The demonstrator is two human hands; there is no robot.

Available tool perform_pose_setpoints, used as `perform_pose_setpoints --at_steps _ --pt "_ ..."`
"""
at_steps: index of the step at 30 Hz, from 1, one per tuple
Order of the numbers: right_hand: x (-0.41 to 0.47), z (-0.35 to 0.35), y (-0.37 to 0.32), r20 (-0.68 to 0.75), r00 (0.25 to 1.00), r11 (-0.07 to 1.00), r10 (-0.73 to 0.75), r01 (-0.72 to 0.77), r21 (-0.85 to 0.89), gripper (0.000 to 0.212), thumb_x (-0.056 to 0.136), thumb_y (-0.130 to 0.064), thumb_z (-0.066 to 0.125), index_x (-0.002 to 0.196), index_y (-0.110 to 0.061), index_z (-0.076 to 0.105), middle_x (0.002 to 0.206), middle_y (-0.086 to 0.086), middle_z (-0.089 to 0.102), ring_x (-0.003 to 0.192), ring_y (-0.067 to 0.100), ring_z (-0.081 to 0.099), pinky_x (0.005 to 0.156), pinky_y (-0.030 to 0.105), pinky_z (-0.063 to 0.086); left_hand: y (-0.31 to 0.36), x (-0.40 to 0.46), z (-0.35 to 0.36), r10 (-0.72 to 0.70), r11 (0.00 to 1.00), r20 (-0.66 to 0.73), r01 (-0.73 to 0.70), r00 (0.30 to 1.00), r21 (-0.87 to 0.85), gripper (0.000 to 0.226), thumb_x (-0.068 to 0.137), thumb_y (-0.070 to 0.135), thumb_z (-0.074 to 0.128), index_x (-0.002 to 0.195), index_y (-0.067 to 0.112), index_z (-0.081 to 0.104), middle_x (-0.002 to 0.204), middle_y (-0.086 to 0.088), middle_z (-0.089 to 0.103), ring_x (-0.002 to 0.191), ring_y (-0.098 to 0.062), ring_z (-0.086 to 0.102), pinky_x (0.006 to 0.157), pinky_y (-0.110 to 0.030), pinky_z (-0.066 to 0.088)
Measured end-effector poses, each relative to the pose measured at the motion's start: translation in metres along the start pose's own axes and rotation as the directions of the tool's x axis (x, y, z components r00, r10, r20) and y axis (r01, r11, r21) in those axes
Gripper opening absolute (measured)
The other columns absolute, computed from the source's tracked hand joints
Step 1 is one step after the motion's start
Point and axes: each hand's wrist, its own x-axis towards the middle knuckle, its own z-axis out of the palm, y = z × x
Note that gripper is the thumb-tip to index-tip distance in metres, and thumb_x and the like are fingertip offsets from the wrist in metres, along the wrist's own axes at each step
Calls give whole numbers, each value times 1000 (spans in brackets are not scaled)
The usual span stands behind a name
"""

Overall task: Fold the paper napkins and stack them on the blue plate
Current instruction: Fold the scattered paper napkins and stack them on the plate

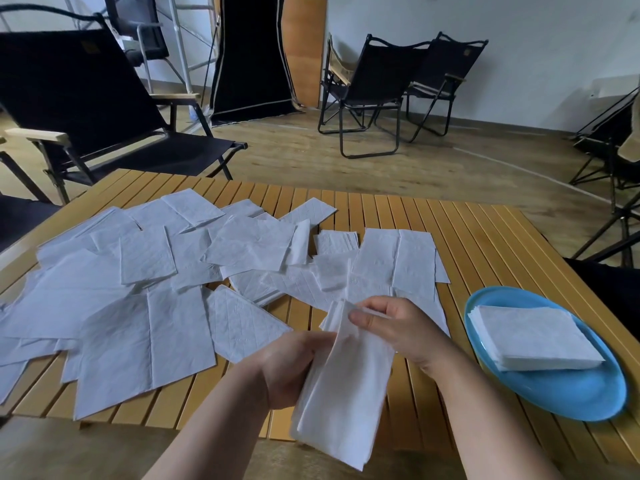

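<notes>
We see slatted wooden table (450,230) in front. Beyond it, wood-plank floor (311,154) and plain white wall (536,57). Black folding chair (86,109) with wooden armrests at our left; two more black chairs (398,88) by wall. Dark panel (251,53) and wooden board (304,46) lean upright against wall. Light soft, even.

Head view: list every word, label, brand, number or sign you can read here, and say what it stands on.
No text can be read in this frame.
Small yellowish mark on the back of the near black chair: too small and blurred to read.
Similar mark on the far black chair: too small to read.
Embossed pattern on the loose napkins: no legible lettering.
Blue plate: no print visible.
</notes>
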Motion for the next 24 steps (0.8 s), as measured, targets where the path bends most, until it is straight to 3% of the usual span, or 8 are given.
perform_pose_setpoints --at_steps 3,6,9,14,17,21,24 --pt "0 -1 3 -37 998 999 -43 42 -14 21 90 -35 73 81 -17 75 73 1 67 74 12 61 72 29 45 0 1 0 -26 999 -28 25 999 -40 58 95 46 61 131 1 63 117 -16 67 98 -26 67 88 -37 54" --pt "0 -5 6 -196 980 999 -35 40 21 22 94 -34 69 84 -14 74 83 16 71 73 21 63 68 34 47 1 3 -5 -9 996 -78 2 997 -90 66 94 60 58 132 5 63 108 -13 68 90 -26 68 79 -35 56" --pt "-2 -11 11 -344 939 1000 4 3 20 24 96 -35 65 86 -14 72 82 14 72 77 30 68 64 33 47 -1 2 -8 50 999 -184 -50 982 5 74 76 53 78 130 4 64 106 -15 67 93 -29 68 80 -41 57" --pt "-10 -26 13 -455 887 995 76 -95 -19 29 99 -34 61 83 -10 67 79 12 67 78 31 65 61 28 43 -9 9 -2 156 987 -362 -161 919 15 41 89 12 72 126 -2 61 113 -21 70 104 -36 70 87 -46 59" --pt "-20 -48 8 -453 883 980 126 -182 -84 27 100 -32 58 84 -11 65 77 3 61 75 18 58 56 24 40 -9 21 13 216 976 -474 -202 853 80 36 89 13 72 120 -1 63 113 -22 71 100 -33 72 80 -40 61" --pt "-38 -91 9 -533 842 960 88 -214 -180 36 101 -29 56 72 -8 55 68 4 46 66 19 43 55 30 28 5 51 54 350 935 -480 -273 804 225 24 93 19 71 112 4 68 101 -14 73 89 -26 72 69 -36 61" --pt "-56 -130 17 -612 788 930 63 -269 -251 37 103 -28 50 68 -19 49 66 0 46 64 17 44 52 29 29 18 94 91 442 888 -495 -287 749 359 18 95 19 67 107 6 68 102 -12 68 90 -25 66 71 -39 63"
